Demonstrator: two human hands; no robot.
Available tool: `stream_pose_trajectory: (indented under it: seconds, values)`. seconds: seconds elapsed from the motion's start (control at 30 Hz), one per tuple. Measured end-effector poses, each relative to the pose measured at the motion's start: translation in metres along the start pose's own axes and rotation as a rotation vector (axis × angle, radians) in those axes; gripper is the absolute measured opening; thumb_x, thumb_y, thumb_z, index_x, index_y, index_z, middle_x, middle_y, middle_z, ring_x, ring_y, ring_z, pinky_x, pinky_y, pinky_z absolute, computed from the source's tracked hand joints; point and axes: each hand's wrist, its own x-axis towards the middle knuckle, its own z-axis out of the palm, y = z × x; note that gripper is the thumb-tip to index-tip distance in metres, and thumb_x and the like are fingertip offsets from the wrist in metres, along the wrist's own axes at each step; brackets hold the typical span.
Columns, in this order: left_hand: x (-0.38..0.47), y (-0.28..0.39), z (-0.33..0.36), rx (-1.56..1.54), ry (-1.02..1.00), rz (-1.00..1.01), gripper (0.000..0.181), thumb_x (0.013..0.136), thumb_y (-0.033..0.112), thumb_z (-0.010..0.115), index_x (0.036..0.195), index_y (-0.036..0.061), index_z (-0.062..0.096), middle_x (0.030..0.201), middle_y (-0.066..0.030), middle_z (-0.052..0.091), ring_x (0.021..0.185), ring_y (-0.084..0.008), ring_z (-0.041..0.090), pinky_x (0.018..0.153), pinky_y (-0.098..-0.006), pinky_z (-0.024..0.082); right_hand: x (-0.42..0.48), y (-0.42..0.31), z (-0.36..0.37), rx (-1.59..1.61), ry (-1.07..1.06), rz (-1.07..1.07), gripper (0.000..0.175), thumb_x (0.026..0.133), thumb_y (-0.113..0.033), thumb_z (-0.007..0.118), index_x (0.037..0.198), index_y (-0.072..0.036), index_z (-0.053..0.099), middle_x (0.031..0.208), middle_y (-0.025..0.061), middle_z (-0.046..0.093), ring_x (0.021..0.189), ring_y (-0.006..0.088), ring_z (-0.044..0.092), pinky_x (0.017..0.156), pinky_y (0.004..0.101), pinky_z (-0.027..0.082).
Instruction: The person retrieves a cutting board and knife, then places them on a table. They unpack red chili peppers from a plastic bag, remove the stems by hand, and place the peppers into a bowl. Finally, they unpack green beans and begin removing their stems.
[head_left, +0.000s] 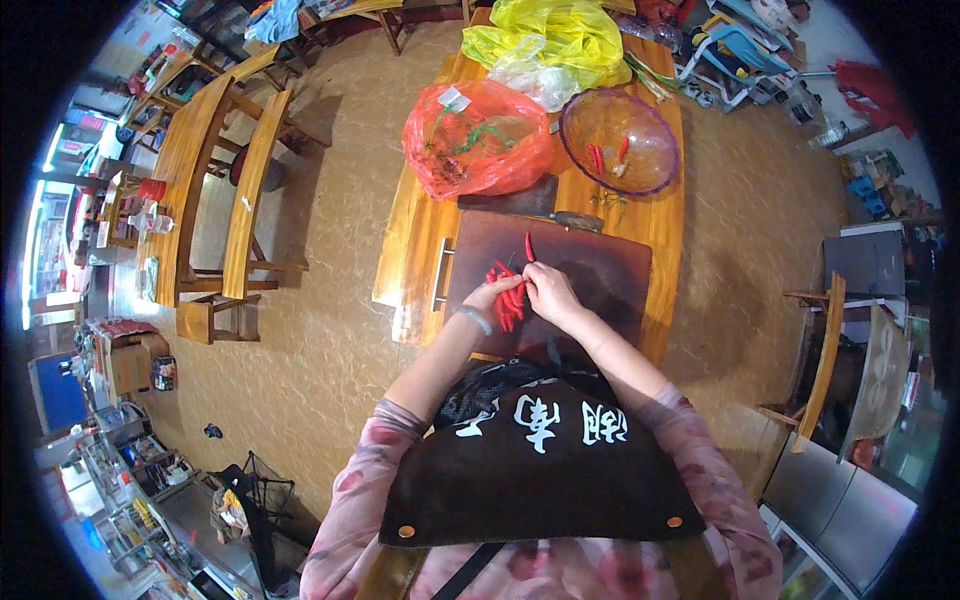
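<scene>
A bunch of slim red chili peppers is at my left hand, which is curled around it above a dark cutting board. The left thumb reaches toward my right hand. The right fingertips are pinched together and meet that thumb; whatever lies between them is hidden. Just past the right fingers, a single red chili points away from me. A thin green stem shows above the bunch. Beyond the board's far edge lies a cleaver, its dark handle to the right.
On the wooden table, a red plastic bag contains stem scraps. A purple-rimmed bowl holds several chilies and a pale piece. Yellow bags and scallions are farther back. A bench stands left; a metal handle edges the board.
</scene>
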Motion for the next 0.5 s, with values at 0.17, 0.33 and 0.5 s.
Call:
stream_pose_trajectory:
  seconds: [0.17,0.33,0.5]
  values:
    - [-0.002,-0.002,0.009,0.006,0.084,0.02,0.015,0.071,0.014,0.063,0.082,0.0056,0.057,0.079,-0.0069,0.061,0.07,-0.0169,0.058,0.065,-0.0287,0.047,-0.001,-0.004,0.0,-0.039,0.005,0.047,0.007,0.066,0.001,0.052,0.069,-0.002,0.046,0.067,0.0145,0.051,0.064,0.0309,0.053,0.055,0.0386,0.042]
    - [0.006,0.0,0.017,-0.053,0.034,0.104,0.012,0.07,0.012,0.059,0.077,0.0049,0.054,0.071,-0.0057,0.057,0.064,-0.0157,0.054,0.06,-0.0277,0.045,-0.001,0.025,0.01,0.695,-0.052,0.586,0.004,0.072,-0.003,0.055,0.069,-0.002,0.052,0.066,0.0052,0.055,0.062,0.0118,0.053,0.053,0.0254,0.044]
    - [0.013,0.007,0.031,-0.142,-0.148,0.088,0.014,0.07,0.012,0.058,0.08,0.0039,0.053,0.07,-0.0048,0.055,0.061,-0.0143,0.053,0.059,-0.0266,0.045,-0.002,0.025,-0.004,1.478,0.078,0.789,0.004,0.073,-0.002,0.053,0.069,-0.002,0.052,0.067,0.0064,0.057,0.058,0.0148,0.055,0.055,0.0259,0.045]
